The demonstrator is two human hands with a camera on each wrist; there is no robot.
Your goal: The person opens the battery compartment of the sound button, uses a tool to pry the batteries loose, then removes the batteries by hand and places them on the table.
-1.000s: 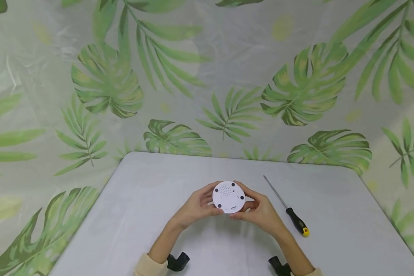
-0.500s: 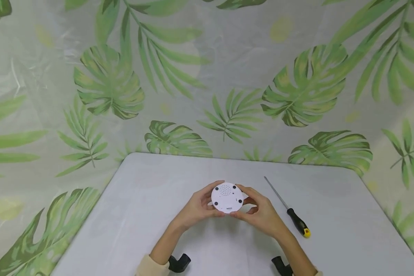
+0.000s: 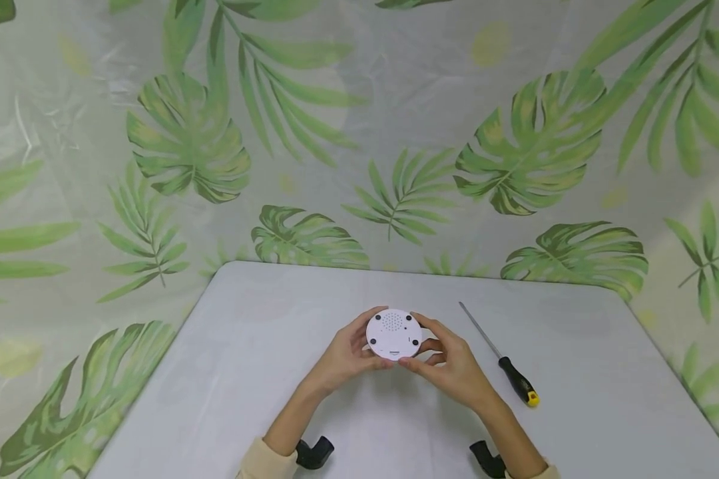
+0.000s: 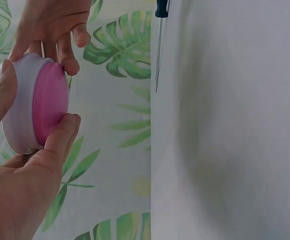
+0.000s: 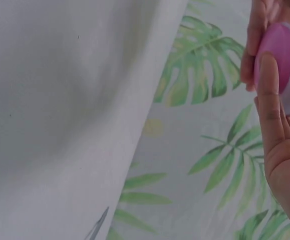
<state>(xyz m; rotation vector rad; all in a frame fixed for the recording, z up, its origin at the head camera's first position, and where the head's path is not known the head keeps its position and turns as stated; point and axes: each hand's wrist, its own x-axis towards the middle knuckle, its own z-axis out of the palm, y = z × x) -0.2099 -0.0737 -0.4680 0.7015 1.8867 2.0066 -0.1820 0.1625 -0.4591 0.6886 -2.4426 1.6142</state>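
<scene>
Both hands hold up a round, palm-sized device between them, over the white table. Its white base faces the head camera and shows a patch of speaker holes, several black feet round the edge and a small slot. A domed pink face covers its other side, as the left wrist view shows. My left hand grips the left edge, thumb at the lower rim. From the right, my right hand grips the opposite edge, its thumb also low on the rim. In the right wrist view one finger lies along the pink face.
A screwdriver with a black and yellow handle lies on the white table, right of the hands. Black wrist mounts show near both sleeves. Behind the table's far edge hangs a leaf-patterned cloth.
The round device has turned a little clockwise in the hands, as its feet and slot show, and its base has tilted slightly. The screwdriver lies unmoved.
</scene>
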